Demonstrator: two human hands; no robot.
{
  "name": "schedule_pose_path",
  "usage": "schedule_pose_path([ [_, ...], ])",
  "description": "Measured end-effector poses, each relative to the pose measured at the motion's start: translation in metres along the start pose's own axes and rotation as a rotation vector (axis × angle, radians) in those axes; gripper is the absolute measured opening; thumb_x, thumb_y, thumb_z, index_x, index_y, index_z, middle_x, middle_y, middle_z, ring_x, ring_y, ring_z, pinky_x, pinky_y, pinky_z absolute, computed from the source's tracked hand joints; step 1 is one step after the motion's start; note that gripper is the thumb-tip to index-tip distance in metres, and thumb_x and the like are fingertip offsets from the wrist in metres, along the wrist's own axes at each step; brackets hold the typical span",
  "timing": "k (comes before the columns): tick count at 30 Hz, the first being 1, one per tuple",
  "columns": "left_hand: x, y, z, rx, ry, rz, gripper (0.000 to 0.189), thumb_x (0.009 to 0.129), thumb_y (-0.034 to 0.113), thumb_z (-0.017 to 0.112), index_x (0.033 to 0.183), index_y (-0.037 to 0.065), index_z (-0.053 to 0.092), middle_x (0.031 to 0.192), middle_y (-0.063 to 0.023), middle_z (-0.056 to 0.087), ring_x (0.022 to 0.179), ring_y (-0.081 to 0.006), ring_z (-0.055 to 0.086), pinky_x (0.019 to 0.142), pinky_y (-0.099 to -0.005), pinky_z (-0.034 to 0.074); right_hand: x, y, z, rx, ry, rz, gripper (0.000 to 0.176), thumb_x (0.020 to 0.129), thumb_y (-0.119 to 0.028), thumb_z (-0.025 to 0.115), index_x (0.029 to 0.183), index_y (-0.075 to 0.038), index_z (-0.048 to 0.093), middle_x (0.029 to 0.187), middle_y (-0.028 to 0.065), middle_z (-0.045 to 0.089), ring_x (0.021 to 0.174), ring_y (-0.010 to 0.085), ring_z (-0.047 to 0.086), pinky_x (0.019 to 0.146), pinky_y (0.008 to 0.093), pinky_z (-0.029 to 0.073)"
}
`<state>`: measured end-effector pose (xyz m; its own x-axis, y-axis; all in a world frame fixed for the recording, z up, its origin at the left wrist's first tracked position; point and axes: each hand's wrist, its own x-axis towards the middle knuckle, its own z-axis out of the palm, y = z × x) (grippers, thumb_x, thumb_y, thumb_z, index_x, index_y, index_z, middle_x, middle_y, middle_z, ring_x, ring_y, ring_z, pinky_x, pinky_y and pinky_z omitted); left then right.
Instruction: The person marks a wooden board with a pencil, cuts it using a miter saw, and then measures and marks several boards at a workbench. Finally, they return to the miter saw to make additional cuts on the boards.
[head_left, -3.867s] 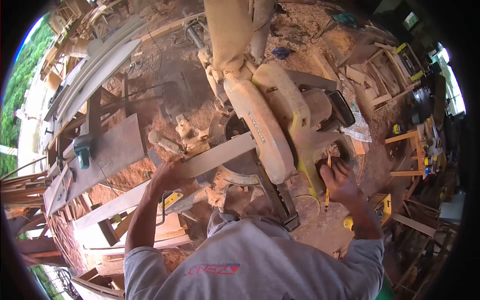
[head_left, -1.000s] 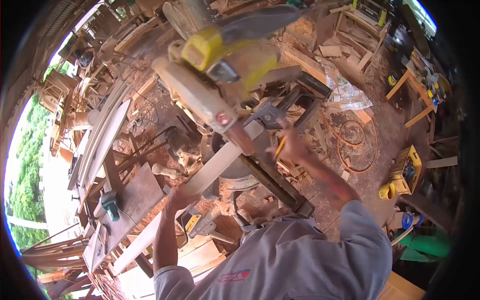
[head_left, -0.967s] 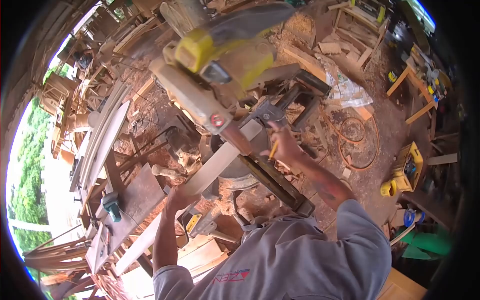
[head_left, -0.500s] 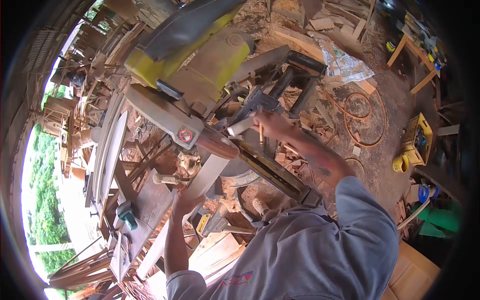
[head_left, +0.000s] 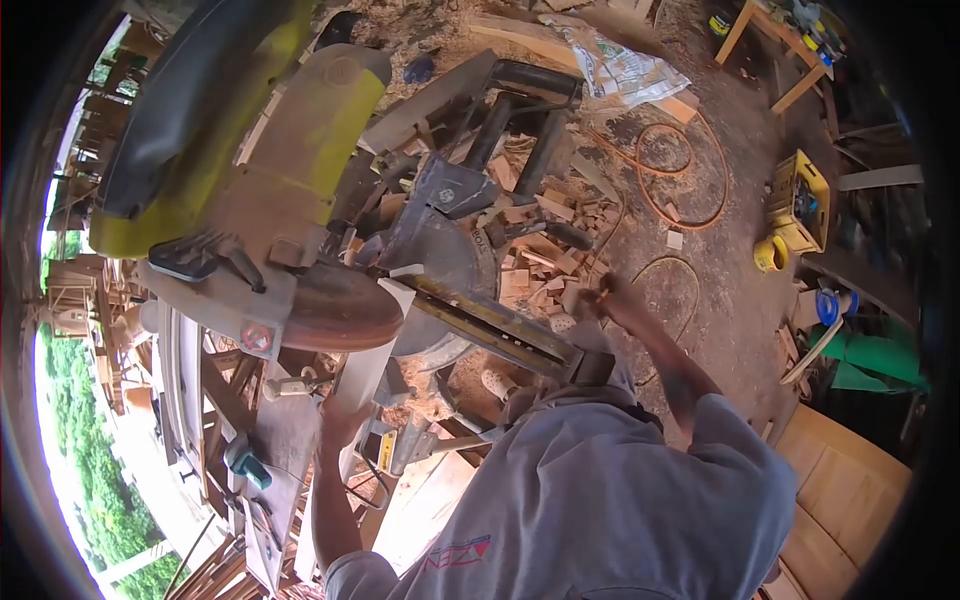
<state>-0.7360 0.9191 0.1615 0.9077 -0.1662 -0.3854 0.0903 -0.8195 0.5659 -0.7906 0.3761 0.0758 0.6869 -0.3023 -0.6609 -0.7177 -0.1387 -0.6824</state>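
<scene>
My left hand (head_left: 342, 418) is wrapped round a long pale board (head_left: 368, 366), whose upper end lies beside the guarded blade (head_left: 345, 308) of a dusty yellow-green mitre saw (head_left: 290, 150). My right hand (head_left: 622, 306) is over the floor on the right, near a pile of small wood offcuts (head_left: 548, 272). It is blurred and its fingers are curled, with a small orange-brown bit showing at them that is too smeared to name. The saw's metal fence (head_left: 490, 325) runs between the board and my body.
An orange hose (head_left: 723, 180) lies coiled on the floor. Beyond my right arm are a yellow crate (head_left: 800, 235) and a yellow tub (head_left: 770, 254). A green power tool (head_left: 246, 462) rests on a plank at the left. A printed sack (head_left: 625, 70) lies at the top.
My right hand has moved away from the saw, down and to the right; the pale block it held no longer shows in it. My left hand still holds the board. The view has shifted right.
</scene>
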Motion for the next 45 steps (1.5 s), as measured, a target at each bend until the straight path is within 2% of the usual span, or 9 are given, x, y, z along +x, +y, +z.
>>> schedule_pose_path([
  [2, -0.003, -0.005, 0.000, 0.008, 0.033, -0.010, 0.038, 0.073, 0.023, 0.079, 0.100, -0.002, 0.070, 0.087, -0.0152, 0.073, 0.077, -0.0243, 0.069, 0.070, -0.0387, 0.053, 0.006, -0.006, 0.022, 0.492, -0.055, -0.307, 0.037, 0.083, -0.031, 0.080, 0.090, -0.003, 0.056, 0.072, 0.0054, 0.056, 0.058, 0.0132, 0.060, 0.049, 0.0263, 0.043],
  [12, 0.000, 0.005, 0.000, 0.059, -0.005, -0.011, 0.035, 0.075, 0.021, 0.080, 0.098, -0.003, 0.070, 0.086, -0.0127, 0.072, 0.079, -0.0199, 0.067, 0.071, -0.0369, 0.053, 0.057, -0.144, 0.182, -0.247, 0.173, -1.295, 0.032, 0.077, -0.024, 0.080, 0.094, -0.009, 0.057, 0.085, 0.0019, 0.059, 0.083, 0.0291, 0.060, 0.087, 0.0429, 0.044],
  [19, 0.002, -0.033, 0.003, 0.019, 0.095, -0.040, 0.048, 0.070, 0.026, 0.086, 0.101, -0.006, 0.065, 0.094, -0.0166, 0.070, 0.081, -0.0266, 0.067, 0.074, -0.0402, 0.053, 0.025, -0.122, 0.155, -0.093, 0.032, -1.125, 0.028, 0.080, -0.016, 0.073, 0.082, -0.007, 0.046, 0.075, 0.0080, 0.055, 0.070, 0.0220, 0.059, 0.061, 0.0371, 0.047],
  [21, 0.001, -0.018, 0.002, 0.005, 0.089, -0.054, 0.049, 0.071, 0.026, 0.085, 0.101, -0.005, 0.064, 0.094, -0.0169, 0.070, 0.083, -0.0270, 0.067, 0.075, -0.0403, 0.053, -0.025, -0.105, 0.091, 0.123, -0.214, -0.671, 0.033, 0.081, -0.018, 0.074, 0.080, -0.008, 0.043, 0.075, 0.0056, 0.054, 0.073, 0.0186, 0.059, 0.062, 0.0351, 0.047],
  [27, 0.002, -0.021, -0.001, -0.002, 0.017, -0.111, 0.055, 0.073, 0.026, 0.083, 0.113, -0.005, 0.060, 0.104, -0.0176, 0.069, 0.094, -0.0286, 0.067, 0.085, -0.0401, 0.052, -0.014, 0.053, -0.006, -0.071, 0.091, -0.174, 0.030, 0.079, -0.018, 0.077, 0.082, -0.004, 0.051, 0.072, 0.0092, 0.060, 0.069, 0.0192, 0.062, 0.060, 0.0374, 0.048],
  [32, -0.007, 0.027, 0.000, -0.032, -0.061, -0.186, 0.081, 0.070, 0.029, 0.084, 0.135, -0.002, 0.045, 0.126, -0.0237, 0.058, 0.115, -0.0333, 0.057, 0.100, -0.0442, 0.044, 0.003, 0.034, -0.001, 0.203, 0.102, -0.250, 0.030, 0.084, -0.020, 0.076, 0.085, -0.001, 0.052, 0.077, 0.0112, 0.064, 0.069, 0.0156, 0.062, 0.059, 0.0319, 0.048],
  [36, -0.052, 0.035, 0.035, 0.493, 0.633, -0.056, 0.112, 0.069, 0.049, 0.083, 0.151, 0.004, 0.021, 0.147, -0.0278, 0.032, 0.136, -0.0442, 0.031, 0.112, -0.0570, 0.023, -0.018, -0.021, 0.006, -0.001, 0.121, -0.567, 0.030, 0.087, -0.022, 0.074, 0.094, 0.001, 0.055, 0.085, 0.0116, 0.068, 0.079, 0.0179, 0.067, 0.068, 0.0332, 0.051],
  [40, -0.108, -0.007, 0.099, -0.402, 1.301, -0.360, 0.084, 0.089, 0.048, 0.069, 0.147, 0.002, 0.031, 0.133, -0.0160, 0.047, 0.120, -0.0274, 0.050, 0.094, -0.0434, 0.046, -0.047, -0.019, 0.009, -0.166, 0.115, -0.886, 0.030, 0.088, -0.024, 0.074, 0.092, -0.001, 0.055, 0.075, 0.0096, 0.064, 0.071, 0.0228, 0.068, 0.063, 0.0355, 0.053],
  [45, -0.137, -0.052, 0.116, -1.784, 1.418, -0.329, 0.090, 0.081, 0.053, 0.076, 0.143, 0.003, 0.037, 0.128, -0.0104, 0.049, 0.121, -0.0266, 0.051, 0.094, -0.0384, 0.049, -0.076, 0.019, 0.022, -0.152, 0.067, -0.850, 0.025, 0.090, -0.020, 0.074, 0.091, -0.001, 0.058, 0.075, 0.0071, 0.062, 0.068, 0.0142, 0.058, 0.062, 0.0300, 0.049],
])
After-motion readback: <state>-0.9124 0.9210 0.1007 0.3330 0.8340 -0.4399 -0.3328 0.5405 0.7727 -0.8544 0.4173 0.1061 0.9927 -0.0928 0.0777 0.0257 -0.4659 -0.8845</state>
